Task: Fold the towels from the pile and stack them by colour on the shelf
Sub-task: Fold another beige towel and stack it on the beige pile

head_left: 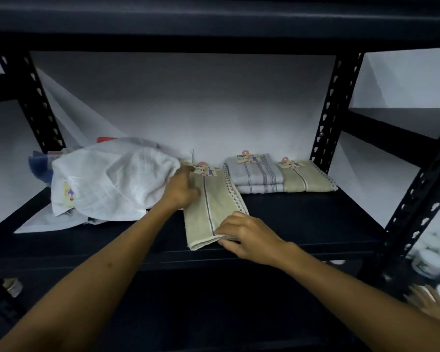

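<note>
A beige towel with a dark stripe and a paper tag lies folded lengthwise on the dark shelf. My left hand grips its far left edge near the tag. My right hand pinches its near right corner between thumb and fingers. To the left sits the loose pile, topped by a crumpled white towel, with blue and red cloth showing behind it. At the back right stand two folded grey striped towels and, beside them, a folded beige towel.
Black slotted uprights frame the shelf bay, with another at the left. An upper shelf hangs overhead. A white wall is behind. White round objects lie blurred at the lower right, outside the rack.
</note>
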Motion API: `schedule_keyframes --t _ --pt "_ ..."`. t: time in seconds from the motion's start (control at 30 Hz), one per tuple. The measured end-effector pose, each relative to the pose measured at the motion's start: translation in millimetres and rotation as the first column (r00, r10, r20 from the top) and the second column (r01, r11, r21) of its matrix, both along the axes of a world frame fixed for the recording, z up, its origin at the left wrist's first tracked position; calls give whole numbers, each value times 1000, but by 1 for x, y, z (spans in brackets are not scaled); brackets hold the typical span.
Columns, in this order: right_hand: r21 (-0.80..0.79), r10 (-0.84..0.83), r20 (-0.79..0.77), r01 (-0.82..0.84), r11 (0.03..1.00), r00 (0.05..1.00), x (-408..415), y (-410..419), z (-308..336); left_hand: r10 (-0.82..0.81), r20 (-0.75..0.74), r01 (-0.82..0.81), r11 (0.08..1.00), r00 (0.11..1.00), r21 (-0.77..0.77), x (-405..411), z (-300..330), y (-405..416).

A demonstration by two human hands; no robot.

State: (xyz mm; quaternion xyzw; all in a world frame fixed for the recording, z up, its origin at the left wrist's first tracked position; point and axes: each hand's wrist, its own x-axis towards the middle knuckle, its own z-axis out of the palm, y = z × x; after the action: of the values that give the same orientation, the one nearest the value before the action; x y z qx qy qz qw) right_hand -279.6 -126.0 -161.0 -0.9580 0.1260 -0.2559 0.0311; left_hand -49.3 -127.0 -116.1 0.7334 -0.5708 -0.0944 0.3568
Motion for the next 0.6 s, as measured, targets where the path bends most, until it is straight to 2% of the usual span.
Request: schedule_keyframes --t 0.03,0.1,0.17,0.23,0.33,0.43,0.5,0.6 --pt "20 9 -17 -9 1000 1000 0 2 2 -42 55 45 998 998 -46 -5 -2 10" --pt "104 32 -4 -32 994 999 -3 3 8 -174 66 180 978 983 -102 -18 -13 39" --pt "176 5 64 -17 984 998 -12 -2 14 -332 119 343 935 936 -91 -31 -28 73" --pt "185 -51 66 38 982 996 -25 -10 15 -406 211 421 906 889 -34 -33 -39 98" --pt "203 -59 -5 59 978 998 -41 -14 7 -393 229 402 916 890 10 -15 -49 112" --pt "234 -67 -1 66 970 998 -49 -11 0 -407 203 412 911 890 22 -1 -52 118" --pt "243 -77 -24 81 967 997 -54 -7 -2 -411 168 420 907 896 -20 4 -55 121" --pt "216 -85 -18 87 972 996 -53 -1 -7 -374 36 376 918 927 -127 7 -59 124"
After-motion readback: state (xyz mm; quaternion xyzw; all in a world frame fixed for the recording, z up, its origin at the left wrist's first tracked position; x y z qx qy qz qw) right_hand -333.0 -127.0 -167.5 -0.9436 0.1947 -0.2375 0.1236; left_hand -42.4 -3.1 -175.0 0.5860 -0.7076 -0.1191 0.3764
